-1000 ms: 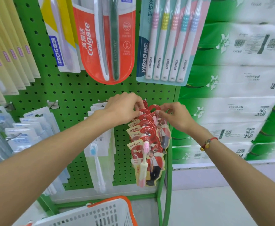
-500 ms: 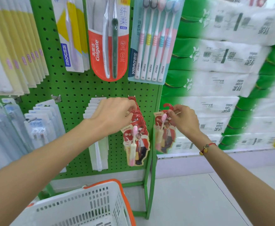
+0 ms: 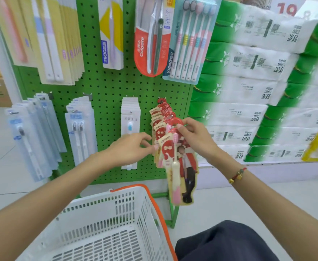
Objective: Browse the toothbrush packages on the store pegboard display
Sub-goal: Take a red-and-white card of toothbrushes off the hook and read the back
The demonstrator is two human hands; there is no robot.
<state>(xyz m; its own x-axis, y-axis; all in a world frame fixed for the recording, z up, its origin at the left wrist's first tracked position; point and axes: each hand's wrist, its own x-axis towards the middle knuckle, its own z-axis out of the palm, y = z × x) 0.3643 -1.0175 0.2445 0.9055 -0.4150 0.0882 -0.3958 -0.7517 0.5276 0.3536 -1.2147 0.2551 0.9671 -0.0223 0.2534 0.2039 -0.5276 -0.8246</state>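
Here the right grip [image 3: 194, 138] pinches the red toothbrush package [image 3: 180, 166] top — left grip [image 3: 133, 147] spread, touching its edge.

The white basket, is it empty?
Empty as far as shown: the white basket shows only bare slotted floor; its near end is out of frame.

"Colgate" is read on the red toothbrush pack [image 3: 148, 51], "FROG" on the yellow-white pack [image 3: 110, 32], "YIBAO" on the five-brush pack [image 3: 189, 44], all above the hands; "19" on a sign [image 3: 286, 8], upper right.

White basket [image 3: 105, 219], orange rim, below; green-white tissue packs [image 3: 252, 91] stacked right, print blurred, probably tissue.
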